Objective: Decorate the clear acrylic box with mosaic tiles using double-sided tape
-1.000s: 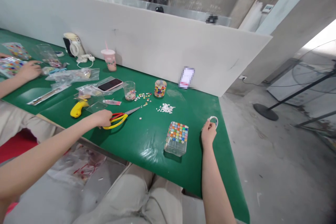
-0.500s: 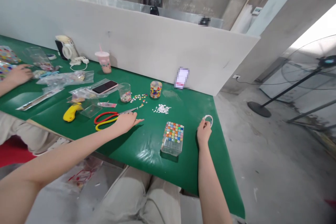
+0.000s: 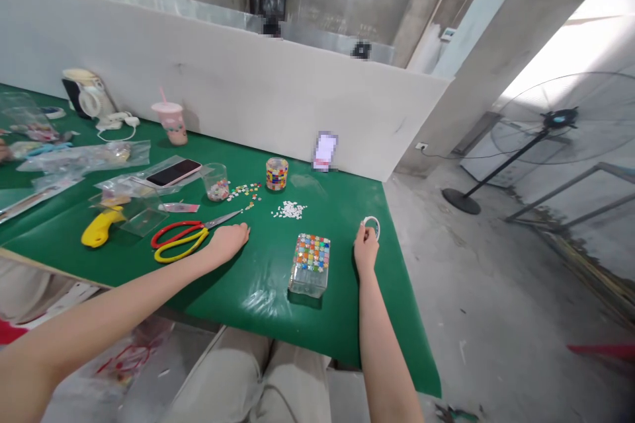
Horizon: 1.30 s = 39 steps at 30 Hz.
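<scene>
My right hand (image 3: 366, 252) is closed around one side of a white tape roll (image 3: 378, 227), held near the table's right edge. My left hand (image 3: 229, 242) rests on the green table with its fingers curled in; anything inside them is hidden. Beside it lie large scissors (image 3: 179, 235) with one red and one yellow handle, blades pointing to the right. Between my hands is a clear box (image 3: 311, 264), its far part covered with colourful star and square pieces. Beyond the box is a loose pile of small white pieces (image 3: 290, 210).
A mosaic-covered cup (image 3: 276, 175) and a clear cup with beads (image 3: 217, 184) stand farther back. To the left are a phone (image 3: 173, 172), a yellow tool (image 3: 102, 228) and a pink drink cup (image 3: 171, 123). A white partition (image 3: 238, 92) borders the table; a fan (image 3: 560, 119) stands at right.
My left hand's fingers, stretched out before, are now curled in. The right hand still has the tape roll. The whole view has turned slightly to the right.
</scene>
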Tool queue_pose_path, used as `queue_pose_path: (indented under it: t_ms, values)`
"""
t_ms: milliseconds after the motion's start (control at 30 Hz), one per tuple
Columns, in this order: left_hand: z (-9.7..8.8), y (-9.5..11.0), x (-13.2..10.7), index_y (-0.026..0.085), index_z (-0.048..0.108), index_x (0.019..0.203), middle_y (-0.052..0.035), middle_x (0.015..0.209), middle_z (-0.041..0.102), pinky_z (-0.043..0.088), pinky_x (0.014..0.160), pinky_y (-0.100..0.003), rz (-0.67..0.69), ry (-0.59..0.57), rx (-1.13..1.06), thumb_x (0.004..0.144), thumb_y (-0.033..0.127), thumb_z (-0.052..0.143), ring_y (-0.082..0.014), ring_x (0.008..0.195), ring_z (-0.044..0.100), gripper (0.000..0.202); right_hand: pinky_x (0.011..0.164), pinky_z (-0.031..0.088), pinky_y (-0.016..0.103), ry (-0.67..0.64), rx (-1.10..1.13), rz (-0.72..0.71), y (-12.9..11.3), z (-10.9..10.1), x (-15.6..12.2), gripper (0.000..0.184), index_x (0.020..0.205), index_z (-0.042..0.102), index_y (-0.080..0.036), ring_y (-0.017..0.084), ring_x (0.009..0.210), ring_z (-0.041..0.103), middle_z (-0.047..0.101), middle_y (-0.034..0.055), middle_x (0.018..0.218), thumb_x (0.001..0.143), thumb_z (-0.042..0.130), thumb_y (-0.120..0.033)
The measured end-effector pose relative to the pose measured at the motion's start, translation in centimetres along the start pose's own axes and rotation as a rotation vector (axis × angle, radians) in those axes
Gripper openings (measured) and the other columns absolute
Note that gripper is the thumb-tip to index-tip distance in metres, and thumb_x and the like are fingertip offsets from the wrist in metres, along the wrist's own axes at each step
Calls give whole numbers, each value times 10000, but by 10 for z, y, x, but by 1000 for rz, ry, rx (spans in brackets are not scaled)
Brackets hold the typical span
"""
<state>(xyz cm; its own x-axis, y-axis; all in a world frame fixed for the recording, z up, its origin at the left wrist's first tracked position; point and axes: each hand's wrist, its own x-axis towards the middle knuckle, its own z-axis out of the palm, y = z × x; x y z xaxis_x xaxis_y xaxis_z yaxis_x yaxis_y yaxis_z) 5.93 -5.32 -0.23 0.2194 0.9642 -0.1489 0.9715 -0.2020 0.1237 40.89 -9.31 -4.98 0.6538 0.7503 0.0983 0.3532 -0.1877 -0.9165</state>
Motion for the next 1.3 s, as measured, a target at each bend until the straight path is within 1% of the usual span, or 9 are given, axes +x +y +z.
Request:
queue_pose_path:
  t_ms: [167,333,400,467,600,800,933,1133,1300]
  values:
    - [-16,-2,3,125,627,1016,-45,953,662,555,753,-359,101,68,-268,941,320,581,-164,822,648,214,714,564,337,-64,109,-69,-24,0,-2,266,1088,615,-142,154,803,656,664,48,997,949,566,-363]
    - [-68,42,0,186,474,793,50,571,562,494,583,-238,227,198,-697,1007,362,368,-106,519,571,297,490,437,239,-259,246,-266,-97,-10,-22,414,820,641,-145,102,459,494,500,-52,500,921,505,-523]
    - [-97,67,-7,209,428,830,71,538,545,407,428,-200,291,219,-867,999,421,325,-89,390,486,290,455,396,230,-371,287,-350,-130,-18,-39,410,819,647,-166,94,427,462,497,-58,488,896,521,-548]
    - [-124,90,-18,215,441,874,85,501,507,390,399,-189,357,236,-999,982,475,342,-91,378,480,299,460,384,225,-440,315,-417,-158,-28,-58,370,834,646,-179,87,422,450,493,-65,488,908,522,-519]
    - [-154,119,-39,202,498,1230,105,470,464,390,395,-178,546,213,-1308,967,405,444,-83,365,439,336,470,366,201,-512,378,-565,-189,-45,-86,249,870,640,-196,69,437,437,492,-74,512,967,496,-374]
    - [-145,122,-44,269,496,1397,82,532,481,398,451,-143,764,29,-1379,1018,299,367,-57,437,424,401,449,359,174,-410,404,-613,-196,-44,-92,214,882,636,-210,63,438,436,483,-78,516,988,463,-279]
    - [-140,116,-42,356,531,1358,81,558,498,401,486,-112,823,80,-1289,1026,237,359,-41,467,434,393,441,364,166,-354,351,-618,-198,-36,-87,174,888,639,-209,60,428,438,488,-80,522,970,493,-257]
    - [-145,109,-65,363,609,1250,71,564,542,432,489,-115,898,145,-1259,1022,218,385,-43,462,509,351,452,349,162,-352,258,-665,-197,-41,-89,150,892,625,-230,59,443,433,478,-85,533,967,495,-238]
    - [-148,113,-65,271,661,936,73,526,593,452,432,-123,732,321,-1501,979,224,498,-59,414,550,175,459,336,172,-440,225,-612,-196,-50,-90,212,849,621,-225,61,458,424,465,-77,537,986,465,-269]
